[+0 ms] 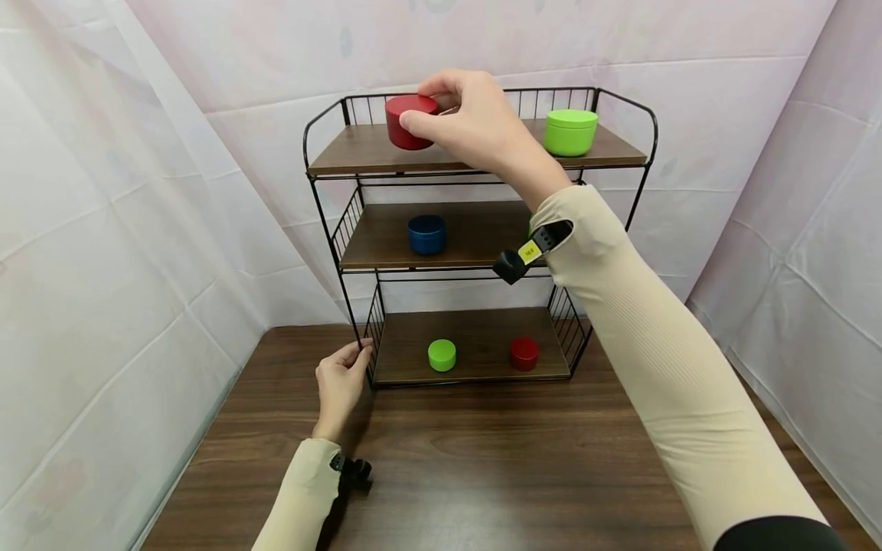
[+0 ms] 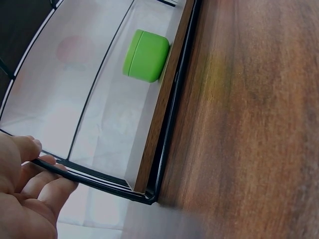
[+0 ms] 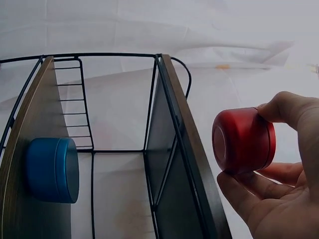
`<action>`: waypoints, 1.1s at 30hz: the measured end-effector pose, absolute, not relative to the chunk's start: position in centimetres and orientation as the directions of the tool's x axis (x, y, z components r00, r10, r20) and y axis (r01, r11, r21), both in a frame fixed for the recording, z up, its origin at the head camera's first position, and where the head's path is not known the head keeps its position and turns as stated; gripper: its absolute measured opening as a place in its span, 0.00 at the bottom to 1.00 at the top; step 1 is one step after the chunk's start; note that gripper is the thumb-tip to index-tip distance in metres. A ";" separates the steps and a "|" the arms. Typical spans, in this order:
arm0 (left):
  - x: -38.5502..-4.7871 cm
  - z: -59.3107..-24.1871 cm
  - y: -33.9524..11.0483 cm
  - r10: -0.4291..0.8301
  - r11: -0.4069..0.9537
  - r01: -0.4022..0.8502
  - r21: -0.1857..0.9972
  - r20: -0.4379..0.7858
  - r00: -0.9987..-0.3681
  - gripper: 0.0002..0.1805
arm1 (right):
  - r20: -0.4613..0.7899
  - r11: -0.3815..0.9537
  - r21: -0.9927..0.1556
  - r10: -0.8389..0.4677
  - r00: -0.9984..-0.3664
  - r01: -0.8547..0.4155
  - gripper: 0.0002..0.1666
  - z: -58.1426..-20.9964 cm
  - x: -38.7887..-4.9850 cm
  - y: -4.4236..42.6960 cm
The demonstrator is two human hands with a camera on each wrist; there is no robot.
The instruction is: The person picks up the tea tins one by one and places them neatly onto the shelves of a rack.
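Note:
My right hand [image 1: 475,119] pinches a round red tin [image 1: 406,126] between thumb and fingers. In the right wrist view the red tin [image 3: 241,140] hangs beside the shelf board, apart from it. Low on the left side, my left hand [image 1: 340,390] grips the black wire frame of a three-tier shelf rack [image 1: 353,147]. The left wrist view shows thumb and fingers around that frame's wire [image 2: 89,183]. A larger green tin [image 1: 570,132] stands at the right of the top board. On the middle board sits a blue tin [image 1: 427,235]; my right forearm mostly hides something green there.
A small green tin [image 1: 442,356] and a small red tin [image 1: 524,354] sit on the bottom board. The rack stands on a brown wooden table [image 1: 441,474]. Pale cloth [image 1: 138,229] hangs behind it and at both sides.

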State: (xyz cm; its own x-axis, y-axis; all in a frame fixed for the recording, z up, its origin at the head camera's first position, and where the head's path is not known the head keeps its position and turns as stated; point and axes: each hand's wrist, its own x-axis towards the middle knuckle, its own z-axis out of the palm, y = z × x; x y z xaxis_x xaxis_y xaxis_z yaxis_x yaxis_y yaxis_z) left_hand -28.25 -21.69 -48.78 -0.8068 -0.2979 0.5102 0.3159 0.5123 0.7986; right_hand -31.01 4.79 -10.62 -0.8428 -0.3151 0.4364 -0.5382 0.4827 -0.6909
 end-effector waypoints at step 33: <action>-28.0 -49.0 -21.5 -0.321 0.528 0.320 0.787 0.534 -0.783 0.06 | 0.320 0.582 -0.707 -0.242 -0.916 -0.401 0.32 -11.2 -32.8 4.2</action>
